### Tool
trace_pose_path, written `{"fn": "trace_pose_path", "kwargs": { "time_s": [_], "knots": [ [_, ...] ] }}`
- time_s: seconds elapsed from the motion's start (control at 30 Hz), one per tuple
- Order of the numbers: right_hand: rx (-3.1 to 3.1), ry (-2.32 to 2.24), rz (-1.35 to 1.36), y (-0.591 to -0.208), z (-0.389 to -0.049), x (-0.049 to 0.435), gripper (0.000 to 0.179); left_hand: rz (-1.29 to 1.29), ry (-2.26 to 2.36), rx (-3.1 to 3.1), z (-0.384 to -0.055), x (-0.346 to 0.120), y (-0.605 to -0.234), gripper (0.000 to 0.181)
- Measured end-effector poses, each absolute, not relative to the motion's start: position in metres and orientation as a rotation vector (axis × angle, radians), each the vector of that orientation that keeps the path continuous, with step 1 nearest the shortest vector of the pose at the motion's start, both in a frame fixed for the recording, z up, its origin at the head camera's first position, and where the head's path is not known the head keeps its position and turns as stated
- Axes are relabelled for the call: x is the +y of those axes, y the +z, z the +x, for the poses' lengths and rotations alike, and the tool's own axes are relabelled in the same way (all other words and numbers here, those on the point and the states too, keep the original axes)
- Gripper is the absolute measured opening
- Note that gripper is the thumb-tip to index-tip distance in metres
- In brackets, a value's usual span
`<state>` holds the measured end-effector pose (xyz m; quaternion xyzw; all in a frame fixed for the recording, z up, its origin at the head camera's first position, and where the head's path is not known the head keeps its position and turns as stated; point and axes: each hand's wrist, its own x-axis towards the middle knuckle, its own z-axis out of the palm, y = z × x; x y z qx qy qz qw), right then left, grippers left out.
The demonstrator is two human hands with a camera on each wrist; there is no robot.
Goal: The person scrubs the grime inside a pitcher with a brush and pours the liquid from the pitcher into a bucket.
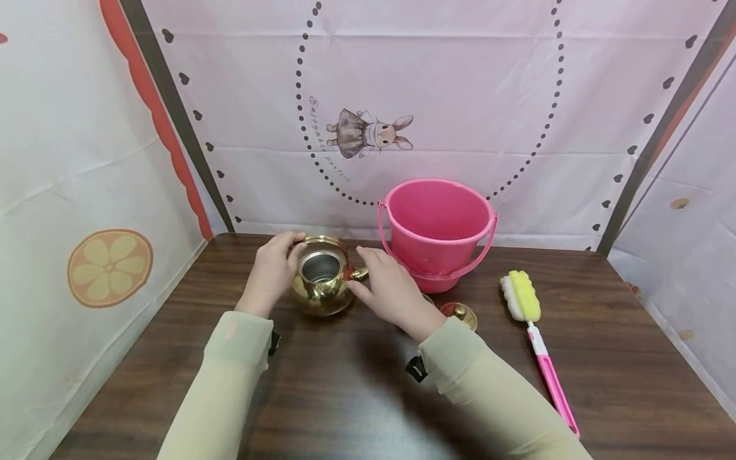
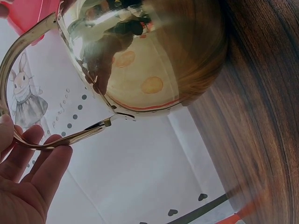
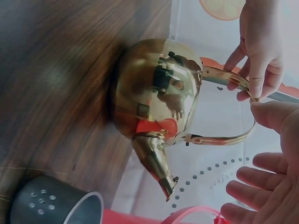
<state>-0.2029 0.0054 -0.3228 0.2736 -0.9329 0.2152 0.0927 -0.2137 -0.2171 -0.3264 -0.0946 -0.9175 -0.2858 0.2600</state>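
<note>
- Left hand (image 1: 270, 271) reaches in from the left, fingers curled round the kettle's handle (image 2: 28, 135).
- Right hand (image 1: 388, 287) touches the handle with its thumb, fingers loosely spread.
- Kettle (image 1: 322, 284) stands lidless on the table (image 1: 345, 396), just beside the bucket (image 1: 437, 233).
- Backdrop (image 1: 460, 96) writing ends in "perfect".

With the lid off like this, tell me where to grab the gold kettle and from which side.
Take the kettle by its arched handle, coming from above. It stands upright on the table, and the round, polished body offers no sure grip. The left hand already holds that handle.
</note>
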Motion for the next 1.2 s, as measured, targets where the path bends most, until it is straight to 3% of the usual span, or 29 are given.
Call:
{"fn": "trace_pose_path", "kwargs": {
  "time_s": [1.2],
  "knots": [
    [-2.802, 0.526, 0.894, -0.294, -0.22, -0.04, 0.063, -0.251, -0.753, -2.516, -0.212, -0.218, -0.322, 0.025]
  ]
}}
